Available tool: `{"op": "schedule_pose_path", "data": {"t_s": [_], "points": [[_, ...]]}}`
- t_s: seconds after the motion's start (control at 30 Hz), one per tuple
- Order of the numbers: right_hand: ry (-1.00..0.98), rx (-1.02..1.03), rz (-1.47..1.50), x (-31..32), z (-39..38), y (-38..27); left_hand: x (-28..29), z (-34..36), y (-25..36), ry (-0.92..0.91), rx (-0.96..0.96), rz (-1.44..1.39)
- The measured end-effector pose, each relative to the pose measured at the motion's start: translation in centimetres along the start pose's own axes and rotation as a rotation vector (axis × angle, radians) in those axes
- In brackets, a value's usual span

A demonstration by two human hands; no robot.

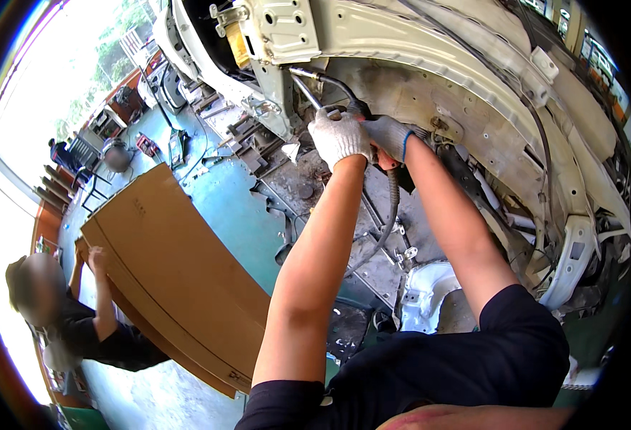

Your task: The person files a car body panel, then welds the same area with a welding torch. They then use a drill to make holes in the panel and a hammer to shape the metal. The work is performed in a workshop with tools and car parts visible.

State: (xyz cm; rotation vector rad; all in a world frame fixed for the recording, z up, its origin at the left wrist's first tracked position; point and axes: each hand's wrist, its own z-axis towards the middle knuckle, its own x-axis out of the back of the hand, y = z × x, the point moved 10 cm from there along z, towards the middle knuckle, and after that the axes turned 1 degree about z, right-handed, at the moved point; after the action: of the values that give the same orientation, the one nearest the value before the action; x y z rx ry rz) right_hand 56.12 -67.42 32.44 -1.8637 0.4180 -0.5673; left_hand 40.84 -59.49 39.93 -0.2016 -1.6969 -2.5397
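In front of me, both gloved hands close around a handheld power tool with a long metal shaft (305, 93) and a thick ribbed hose (392, 208). My left hand (338, 138), in a white knit glove, wraps the tool where the shaft enters it. Just right of it, my right hand (388, 136), in a greyish glove with a blue cuff, grips the orange-and-dark rear part. A dark cable curves above the hands from a short metal tube (304, 72). The shaft's far end is by the upright bracket (271, 89) of a cream car body (430, 93); contact is unclear.
At left a co-worker (86, 315) holds a large brown cardboard sheet (186, 272). Metal rails and scraps lie below the car body. A pale metal panel (430, 294) is near my feet. A floor jack (178, 147) stands farther off on the blue-green floor (222, 208).
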Motion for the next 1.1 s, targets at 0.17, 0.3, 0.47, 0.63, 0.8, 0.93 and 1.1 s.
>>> {"op": "schedule_pose_path", "data": {"t_s": [0.17,0.3,0.47,0.63,0.8,0.93,1.1], "points": [[0.040,-0.036,-0.037,0.1,-1.0,-0.8,0.9,-0.4,0.3,0.004,0.035,0.104],[0.064,-0.093,-0.009,0.2,-1.7,-0.8,1.0,-0.5,0.7,-0.006,0.053,0.087],[0.041,-0.038,0.030,-0.2,-1.2,-1.0,0.9,-0.5,0.7,-0.010,0.053,0.081],[0.016,-0.046,0.079,-0.5,-0.1,-0.1,0.8,-0.3,0.6,-0.024,0.063,0.068],[0.012,0.033,-0.130,-0.3,0.7,-1.3,0.8,-0.3,0.4,-0.022,0.066,0.093],[0.049,0.078,-0.338,0.6,0.1,-3.6,0.9,-0.5,0.3,-0.019,0.050,0.074],[0.083,-0.040,-0.383,0.2,-1.3,-3.9,1.0,-0.5,-0.1,-0.061,0.084,0.060]]}}
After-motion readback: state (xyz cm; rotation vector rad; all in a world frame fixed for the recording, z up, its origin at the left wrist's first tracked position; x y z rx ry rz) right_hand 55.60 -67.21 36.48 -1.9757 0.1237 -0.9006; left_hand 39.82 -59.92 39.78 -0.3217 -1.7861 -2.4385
